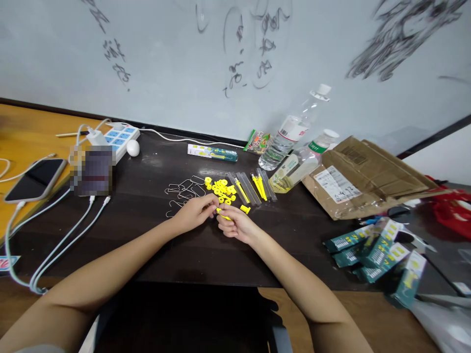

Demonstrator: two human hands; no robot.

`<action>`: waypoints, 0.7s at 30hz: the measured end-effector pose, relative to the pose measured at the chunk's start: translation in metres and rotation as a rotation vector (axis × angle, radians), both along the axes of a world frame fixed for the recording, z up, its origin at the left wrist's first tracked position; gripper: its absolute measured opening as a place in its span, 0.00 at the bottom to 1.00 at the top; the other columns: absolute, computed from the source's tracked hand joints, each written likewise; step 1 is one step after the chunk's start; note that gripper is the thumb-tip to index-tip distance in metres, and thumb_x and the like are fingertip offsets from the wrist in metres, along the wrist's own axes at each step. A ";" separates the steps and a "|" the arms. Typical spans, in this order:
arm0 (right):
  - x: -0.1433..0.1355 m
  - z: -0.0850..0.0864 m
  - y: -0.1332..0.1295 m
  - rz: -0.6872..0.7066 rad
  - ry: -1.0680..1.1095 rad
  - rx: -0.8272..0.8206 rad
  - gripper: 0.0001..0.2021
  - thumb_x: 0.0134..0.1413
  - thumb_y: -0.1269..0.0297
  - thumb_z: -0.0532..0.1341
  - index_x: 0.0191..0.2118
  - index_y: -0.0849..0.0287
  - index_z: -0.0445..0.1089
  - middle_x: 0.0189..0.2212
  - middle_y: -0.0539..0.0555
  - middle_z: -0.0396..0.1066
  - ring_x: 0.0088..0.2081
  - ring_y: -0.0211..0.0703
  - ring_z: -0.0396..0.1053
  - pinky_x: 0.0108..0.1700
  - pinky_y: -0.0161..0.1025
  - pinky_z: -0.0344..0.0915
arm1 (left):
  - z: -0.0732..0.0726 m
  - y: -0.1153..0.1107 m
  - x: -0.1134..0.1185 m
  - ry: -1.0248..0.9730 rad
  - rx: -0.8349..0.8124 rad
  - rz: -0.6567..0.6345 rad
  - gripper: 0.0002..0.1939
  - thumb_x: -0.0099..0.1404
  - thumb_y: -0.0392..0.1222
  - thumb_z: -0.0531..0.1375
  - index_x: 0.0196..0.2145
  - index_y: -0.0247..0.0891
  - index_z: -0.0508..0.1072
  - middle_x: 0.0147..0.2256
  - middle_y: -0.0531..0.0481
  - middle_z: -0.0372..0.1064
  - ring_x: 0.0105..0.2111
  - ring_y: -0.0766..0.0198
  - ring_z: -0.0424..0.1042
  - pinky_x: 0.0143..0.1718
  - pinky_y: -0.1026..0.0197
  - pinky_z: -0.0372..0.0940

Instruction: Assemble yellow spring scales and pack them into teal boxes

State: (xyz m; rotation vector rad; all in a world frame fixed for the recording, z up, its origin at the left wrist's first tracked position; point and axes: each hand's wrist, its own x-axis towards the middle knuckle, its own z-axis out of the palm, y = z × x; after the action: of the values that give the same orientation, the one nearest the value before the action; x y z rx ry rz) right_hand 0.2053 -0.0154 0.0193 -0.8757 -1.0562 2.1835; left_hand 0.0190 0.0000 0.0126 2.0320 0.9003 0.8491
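Note:
My right hand [237,224] is closed around a slim yellow plastic piece [225,216] above the dark table. Thumb and fingers pinched, my left hand [196,214] meets the left end of that piece; whatever lies between its fingertips is too small to make out. Just beyond the hands is a pile of small yellow plastic parts [222,188]. Bent metal wire hooks [186,189] lie left of the pile. To its right are clear plastic tubes [244,179], some with yellow sticks [259,186] on them. A single yellow part [245,209] rests near my right hand.
A printed narrow box [212,152] lies behind the parts. Two bottles [289,139] and a snack packet [256,141] stand near the whiteboard. At right are a cardboard parcel [362,179] and several green boxes [382,255]. Cables, a power strip [123,139] and a phone [36,180] occupy the left.

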 end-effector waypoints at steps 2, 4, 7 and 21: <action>0.000 -0.003 0.000 -0.010 -0.031 0.050 0.15 0.51 0.58 0.63 0.31 0.55 0.54 0.14 0.37 0.47 0.14 0.27 0.38 0.14 0.24 0.36 | -0.001 0.001 0.001 -0.108 -0.109 -0.018 0.05 0.67 0.40 0.51 0.37 0.37 0.63 0.29 0.53 0.68 0.27 0.70 0.72 0.32 0.64 0.68; -0.002 -0.005 -0.001 -0.046 -0.080 0.125 0.16 0.51 0.55 0.63 0.29 0.55 0.54 0.14 0.37 0.47 0.15 0.26 0.38 0.14 0.24 0.37 | -0.002 0.001 0.003 -0.197 -0.217 -0.037 0.05 0.66 0.41 0.52 0.37 0.37 0.62 0.29 0.54 0.68 0.26 0.70 0.72 0.32 0.64 0.70; -0.003 -0.007 -0.001 -0.105 -0.159 0.251 0.16 0.51 0.54 0.63 0.30 0.55 0.55 0.14 0.37 0.48 0.15 0.26 0.38 0.14 0.25 0.38 | -0.001 0.002 0.003 -0.261 -0.350 -0.049 0.05 0.65 0.41 0.54 0.36 0.37 0.62 0.28 0.54 0.68 0.25 0.70 0.72 0.31 0.64 0.71; 0.008 -0.015 0.005 -0.281 -0.863 1.189 0.05 0.58 0.62 0.56 0.33 0.55 0.67 0.25 0.48 0.67 0.24 0.37 0.61 0.31 0.35 0.55 | 0.004 0.002 0.007 -0.338 -0.780 0.000 0.01 0.63 0.37 0.52 0.34 0.39 0.60 0.19 0.58 0.64 0.11 0.76 0.55 0.10 0.75 0.44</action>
State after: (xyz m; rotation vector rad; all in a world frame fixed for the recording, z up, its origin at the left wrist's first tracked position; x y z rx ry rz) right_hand 0.2132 -0.0100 0.0045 -1.2001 -2.0806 0.5759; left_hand 0.0262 0.0025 0.0162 1.1762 0.8573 0.6664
